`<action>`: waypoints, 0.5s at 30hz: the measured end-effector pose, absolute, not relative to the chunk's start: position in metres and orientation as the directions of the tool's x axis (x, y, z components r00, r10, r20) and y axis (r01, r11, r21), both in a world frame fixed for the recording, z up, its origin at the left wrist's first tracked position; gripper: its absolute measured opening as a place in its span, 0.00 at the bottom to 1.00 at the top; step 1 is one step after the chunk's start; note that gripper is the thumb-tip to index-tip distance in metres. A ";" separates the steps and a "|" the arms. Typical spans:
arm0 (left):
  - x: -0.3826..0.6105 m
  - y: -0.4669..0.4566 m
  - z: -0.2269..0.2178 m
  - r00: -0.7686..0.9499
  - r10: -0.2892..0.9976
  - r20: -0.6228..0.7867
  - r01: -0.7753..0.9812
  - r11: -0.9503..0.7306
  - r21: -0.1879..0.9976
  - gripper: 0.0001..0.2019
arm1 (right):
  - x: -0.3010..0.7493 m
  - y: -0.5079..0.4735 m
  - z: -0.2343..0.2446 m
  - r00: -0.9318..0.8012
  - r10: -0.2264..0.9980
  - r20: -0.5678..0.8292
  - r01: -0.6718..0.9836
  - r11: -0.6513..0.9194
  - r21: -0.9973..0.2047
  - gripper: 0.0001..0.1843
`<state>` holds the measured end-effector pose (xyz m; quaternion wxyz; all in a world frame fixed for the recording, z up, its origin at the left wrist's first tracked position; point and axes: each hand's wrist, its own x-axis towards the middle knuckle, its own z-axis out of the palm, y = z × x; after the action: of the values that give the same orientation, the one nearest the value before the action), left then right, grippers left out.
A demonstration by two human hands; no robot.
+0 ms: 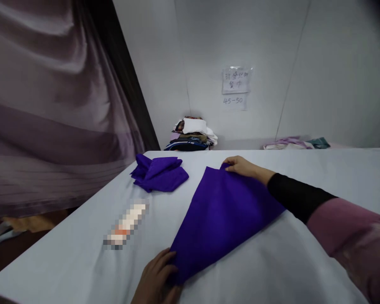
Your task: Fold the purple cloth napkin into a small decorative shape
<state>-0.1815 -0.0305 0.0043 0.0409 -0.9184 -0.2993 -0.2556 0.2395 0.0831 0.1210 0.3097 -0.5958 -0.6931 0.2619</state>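
Note:
A purple cloth (223,215) lies flat on the white table (297,270), folded into a triangle. My left hand (156,280) pinches its near corner at the table's front edge, fingers closed on the fabric. My right hand (243,166) reaches across and grips the far corner, fingers pressed on the cloth. A crumpled pile of purple cloths (160,173) sits to the left, apart from both hands.
A blurred-out small object (125,226) lies on the table left of the cloth. A stack of folded fabrics (193,135) rests against the back wall, more cloth (296,143) to its right. A mauve curtain (50,105) hangs at left. Paper labels (236,86) are on the wall.

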 end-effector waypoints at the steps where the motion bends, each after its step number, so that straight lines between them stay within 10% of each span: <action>1: -0.181 -0.029 0.002 0.679 0.537 0.500 0.586 -0.807 0.071 0.11 | 0.234 0.101 0.112 -0.076 0.991 0.111 0.686 0.132 -0.715 0.13; 15: -0.178 0.007 -0.027 0.533 0.629 0.565 0.637 -0.739 0.222 0.11 | 0.216 0.211 0.025 0.129 0.992 0.009 0.839 -0.104 -0.534 0.16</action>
<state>-0.1777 0.0070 -0.0274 0.0055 -0.8755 -0.3615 -0.3207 0.2156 0.2111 0.0255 0.2118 -0.7207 -0.6350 0.1804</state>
